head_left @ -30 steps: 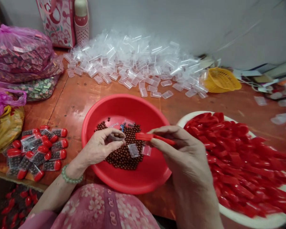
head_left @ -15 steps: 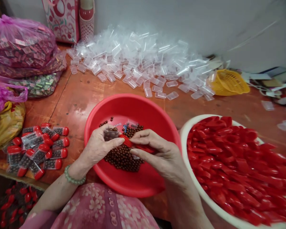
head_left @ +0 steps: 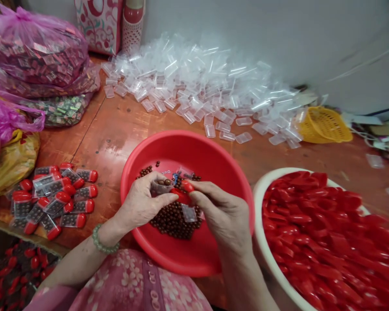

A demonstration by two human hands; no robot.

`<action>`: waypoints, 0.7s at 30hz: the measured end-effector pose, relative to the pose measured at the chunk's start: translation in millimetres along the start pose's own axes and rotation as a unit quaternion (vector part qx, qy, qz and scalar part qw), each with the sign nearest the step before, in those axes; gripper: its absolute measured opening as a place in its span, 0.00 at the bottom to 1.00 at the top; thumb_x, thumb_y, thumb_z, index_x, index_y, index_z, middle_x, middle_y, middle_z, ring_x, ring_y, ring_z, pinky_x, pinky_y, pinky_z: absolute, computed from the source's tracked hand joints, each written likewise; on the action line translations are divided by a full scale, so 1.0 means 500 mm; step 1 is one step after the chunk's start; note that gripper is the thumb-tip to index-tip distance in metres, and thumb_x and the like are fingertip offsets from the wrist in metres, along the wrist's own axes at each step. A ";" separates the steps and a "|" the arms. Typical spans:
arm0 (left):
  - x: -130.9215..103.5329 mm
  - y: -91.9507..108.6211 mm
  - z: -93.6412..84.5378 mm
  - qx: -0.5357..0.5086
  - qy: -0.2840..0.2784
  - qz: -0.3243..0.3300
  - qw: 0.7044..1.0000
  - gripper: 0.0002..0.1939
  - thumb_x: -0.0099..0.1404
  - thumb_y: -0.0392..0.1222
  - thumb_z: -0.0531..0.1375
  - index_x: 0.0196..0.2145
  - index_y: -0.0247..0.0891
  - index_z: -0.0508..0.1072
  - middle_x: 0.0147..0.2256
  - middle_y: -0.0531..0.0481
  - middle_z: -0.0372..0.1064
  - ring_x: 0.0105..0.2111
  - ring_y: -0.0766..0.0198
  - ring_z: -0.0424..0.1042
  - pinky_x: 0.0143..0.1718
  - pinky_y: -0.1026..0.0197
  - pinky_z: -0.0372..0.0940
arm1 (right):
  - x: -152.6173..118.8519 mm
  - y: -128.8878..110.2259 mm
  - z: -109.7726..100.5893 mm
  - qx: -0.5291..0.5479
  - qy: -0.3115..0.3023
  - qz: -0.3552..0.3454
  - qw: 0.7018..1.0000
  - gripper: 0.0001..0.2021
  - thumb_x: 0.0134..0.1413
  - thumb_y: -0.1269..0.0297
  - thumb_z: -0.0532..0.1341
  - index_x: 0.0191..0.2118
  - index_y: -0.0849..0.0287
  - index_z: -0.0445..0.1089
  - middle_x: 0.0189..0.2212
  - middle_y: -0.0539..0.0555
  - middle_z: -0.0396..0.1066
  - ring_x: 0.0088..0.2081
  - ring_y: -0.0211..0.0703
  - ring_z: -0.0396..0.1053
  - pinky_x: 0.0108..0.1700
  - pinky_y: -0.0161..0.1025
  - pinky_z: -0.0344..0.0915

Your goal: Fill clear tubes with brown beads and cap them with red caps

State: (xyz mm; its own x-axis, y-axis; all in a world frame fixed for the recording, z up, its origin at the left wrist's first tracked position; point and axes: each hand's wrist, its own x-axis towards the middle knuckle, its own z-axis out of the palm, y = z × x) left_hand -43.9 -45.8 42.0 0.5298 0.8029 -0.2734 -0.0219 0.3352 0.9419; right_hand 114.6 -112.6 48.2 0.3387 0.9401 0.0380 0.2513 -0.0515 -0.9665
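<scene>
Over the red basin [head_left: 235,177], my left hand [head_left: 139,205] pinches a small clear plastic case [head_left: 161,187] with brown balls in it. My right hand [head_left: 225,211] grips a glossy red plastic cap [head_left: 187,186] between thumb and fingers, close beside the case. Fingers hide part of both pieces, so I cannot tell whether they touch. Below, a heap of brown balls [head_left: 175,222] lies in the basin, with a clear plastic piece [head_left: 189,213] at its edge.
Filled red-capped cases [head_left: 56,201] are piled at left, beside plastic bags [head_left: 35,56]. Clear empty cases [head_left: 194,90] spread along the wall. A yellow basket [head_left: 326,125] stands behind a white-rimmed tub [head_left: 258,203] of red plastic pieces [head_left: 314,233].
The red cap has turned in my right fingers, which now sit higher on it. The clear plastic piece below shows more fully. The whole view has shifted slightly.
</scene>
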 end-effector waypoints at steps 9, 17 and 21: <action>-0.003 0.001 -0.005 -0.032 -0.039 0.002 0.999 0.08 0.56 0.35 0.64 0.33 0.36 0.68 0.29 0.56 0.67 0.30 0.70 0.65 0.36 0.65 0.61 | -0.002 -0.030 -0.012 -0.127 -0.124 -0.111 0.978 0.14 0.54 0.69 0.65 0.47 0.51 0.77 0.39 0.53 0.78 0.39 0.42 0.76 0.42 0.38 0.74; -0.003 0.004 -0.012 -0.081 -0.121 -0.080 0.986 0.11 0.57 0.40 0.64 0.36 0.35 0.66 0.25 0.54 0.69 0.26 0.69 0.68 0.31 0.65 0.63 | 0.044 -0.028 -0.007 0.021 -0.027 -0.026 0.999 0.09 0.47 0.67 0.70 0.37 0.52 0.78 0.32 0.49 0.78 0.33 0.38 0.75 0.37 0.36 0.73; -0.002 0.002 -0.014 -0.078 -0.123 -0.072 0.987 0.13 0.57 0.40 0.64 0.38 0.34 0.67 0.25 0.55 0.68 0.24 0.71 0.66 0.30 0.66 0.61 | 0.060 -0.031 0.015 0.010 -0.061 -0.066 0.996 0.08 0.45 0.68 0.71 0.36 0.54 0.78 0.30 0.50 0.78 0.32 0.38 0.75 0.37 0.35 0.73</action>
State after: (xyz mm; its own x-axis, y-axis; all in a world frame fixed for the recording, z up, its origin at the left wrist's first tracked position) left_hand -50.5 -42.8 41.9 0.7268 0.6031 -0.3286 -0.0517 0.5251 0.8495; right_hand 114.1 -81.2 62.3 0.1907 0.9723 0.1349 0.2682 0.0805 -0.9600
